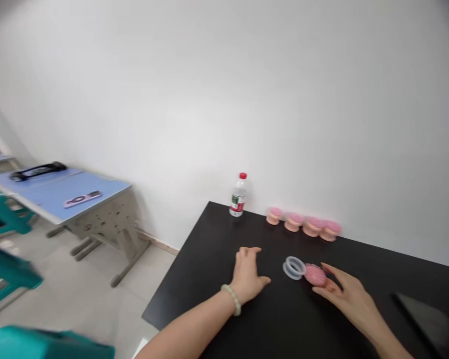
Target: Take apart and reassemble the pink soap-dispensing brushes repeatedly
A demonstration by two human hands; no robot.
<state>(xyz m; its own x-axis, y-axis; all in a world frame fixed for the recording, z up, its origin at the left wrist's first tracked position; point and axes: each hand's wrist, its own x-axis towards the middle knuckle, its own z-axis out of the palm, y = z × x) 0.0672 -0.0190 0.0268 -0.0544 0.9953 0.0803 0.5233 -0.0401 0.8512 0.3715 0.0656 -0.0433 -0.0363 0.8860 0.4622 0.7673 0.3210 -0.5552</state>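
Observation:
My right hand point(344, 295) has its thumb and fingers around the edges of a round pink piece with a ridged or bristled surface point(315, 275). Right beside that piece, on its left, is a translucent whitish ring-shaped part point(293, 268); whether the two touch I cannot tell. Left of the ring, my left hand point(248, 275) is over the black table with thumb and fingers spread, holding nothing. A pale beaded bracelet circles that wrist. Several pink-topped, peach-sided round containers with narrow waists point(293, 222) stand in a row along the wall.
A clear bottle with a red cap point(238, 195) stands at the back left of the black table point(194, 279). A dark flat device point(430, 319) lies at the right. Leftward are a blue desk point(52, 192) with a phone point(83, 199), and teal stools point(41, 341).

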